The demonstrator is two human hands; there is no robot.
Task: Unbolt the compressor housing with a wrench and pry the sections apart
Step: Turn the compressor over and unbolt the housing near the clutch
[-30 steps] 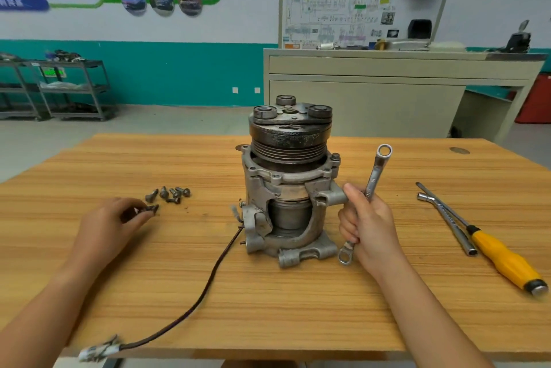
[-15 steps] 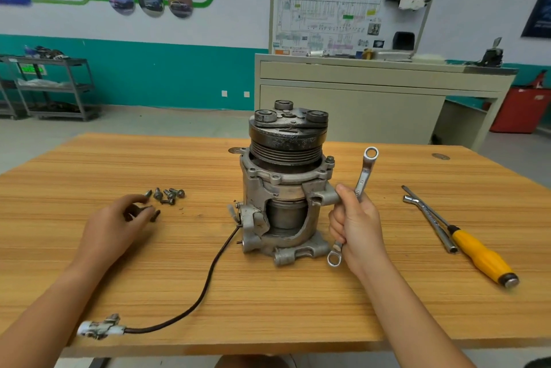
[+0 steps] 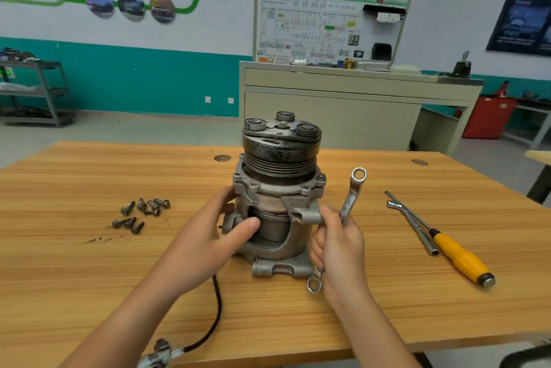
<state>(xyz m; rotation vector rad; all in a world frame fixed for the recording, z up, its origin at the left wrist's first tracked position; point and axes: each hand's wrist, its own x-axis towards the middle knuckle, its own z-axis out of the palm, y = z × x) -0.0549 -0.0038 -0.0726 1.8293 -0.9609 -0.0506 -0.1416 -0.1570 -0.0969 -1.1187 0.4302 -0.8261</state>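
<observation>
Since the earlier frame the left hand (image 3: 208, 236) has left the loose bolts (image 3: 143, 212) and now holds the left side of the compressor (image 3: 278, 188), which stands upright in the middle of the desk (image 3: 89, 278). Its fingers (image 3: 225, 195) curve round the housing, the thumb across the front opening. The right hand (image 3: 340, 245), just beside the compressor's right side, has its fingers clamped on the wrench (image 3: 351, 193).

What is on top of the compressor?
A dark grooved pulley sits on the compressor, capped by a metal plate carrying three round pads. Whatever lies under the plate, inside the pulley, is covered.
</observation>
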